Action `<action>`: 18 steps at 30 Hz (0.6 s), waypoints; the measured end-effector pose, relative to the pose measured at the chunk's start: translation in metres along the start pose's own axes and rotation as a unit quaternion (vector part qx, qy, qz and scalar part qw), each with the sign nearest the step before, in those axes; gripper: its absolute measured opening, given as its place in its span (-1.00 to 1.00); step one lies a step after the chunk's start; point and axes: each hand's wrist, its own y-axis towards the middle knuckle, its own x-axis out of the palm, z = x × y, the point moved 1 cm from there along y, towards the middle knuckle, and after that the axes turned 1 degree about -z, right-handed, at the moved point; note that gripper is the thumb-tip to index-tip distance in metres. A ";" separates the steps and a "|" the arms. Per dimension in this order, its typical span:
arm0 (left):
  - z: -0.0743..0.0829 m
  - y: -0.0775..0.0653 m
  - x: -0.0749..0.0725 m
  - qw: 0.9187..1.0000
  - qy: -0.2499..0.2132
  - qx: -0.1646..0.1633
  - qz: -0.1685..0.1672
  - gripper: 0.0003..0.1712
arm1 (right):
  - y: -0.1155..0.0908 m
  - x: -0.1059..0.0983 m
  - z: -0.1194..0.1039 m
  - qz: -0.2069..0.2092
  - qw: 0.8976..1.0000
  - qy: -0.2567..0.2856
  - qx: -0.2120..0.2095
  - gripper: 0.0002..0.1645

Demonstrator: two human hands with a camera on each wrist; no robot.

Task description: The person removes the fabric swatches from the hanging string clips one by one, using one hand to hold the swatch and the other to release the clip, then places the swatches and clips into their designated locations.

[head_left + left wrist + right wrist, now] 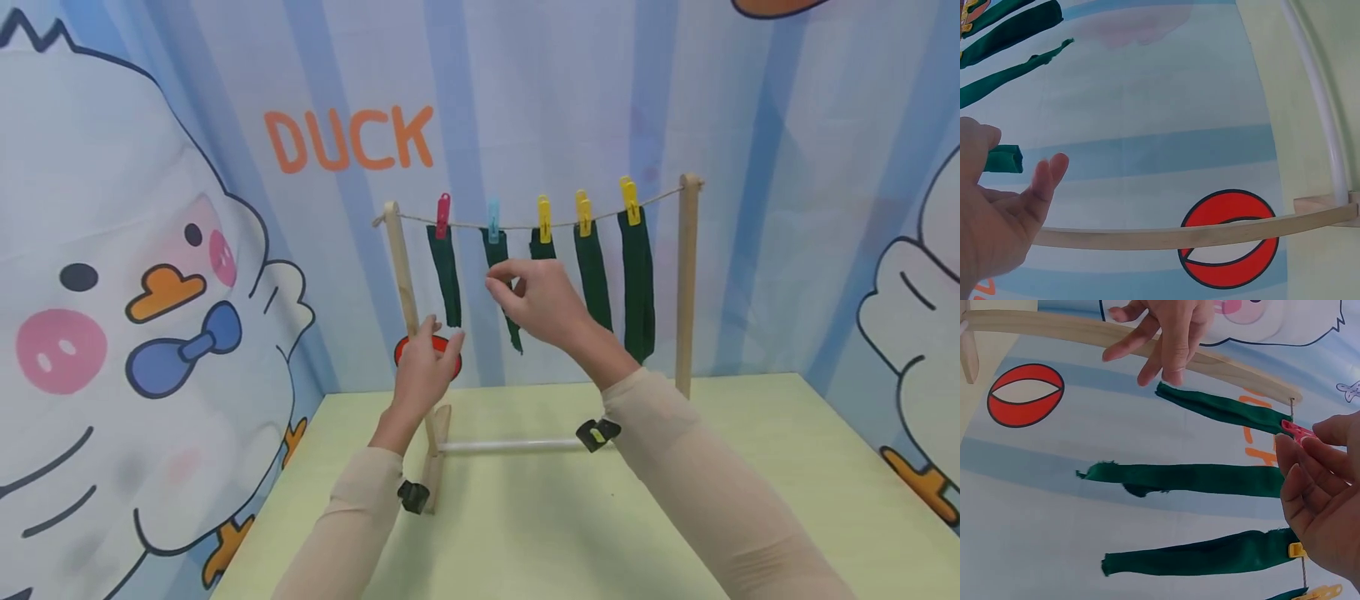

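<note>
My left hand, fingers spread and relaxed, is just below the leftmost dark green cloth strip; whether it touches the strip's lower end I cannot tell. A pink clothespin fastens that strip to a string. My right hand is raised before the strips, its fingers loosely bent with nothing visible between them. It partly covers the second strip, under a light blue clothespin, and the third strip. In the right wrist view, the fingertips overlap the pink clothespin.
Three yellow clothespins hold the strips farther right. The string runs between a left wooden post and a right wooden post. A white rod lies low above the pale yellow table. A duck-print curtain stands behind.
</note>
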 end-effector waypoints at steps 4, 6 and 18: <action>-0.001 0.004 -0.004 1.000 -0.011 0.004 -0.003 -0.22 | 0.011 -0.001 -0.005 0.002 1.000 -0.002 -0.013 -0.74; 0.000 0.006 -0.005 1.000 -0.015 0.006 -0.006 -0.22 | 0.017 -0.002 -0.007 0.002 1.000 -0.005 -0.013 -0.73; 0.005 0.014 -0.007 0.999 -0.033 -0.009 -0.012 -0.22 | 0.037 -0.006 -0.007 -0.013 1.000 -0.025 0.006 -0.69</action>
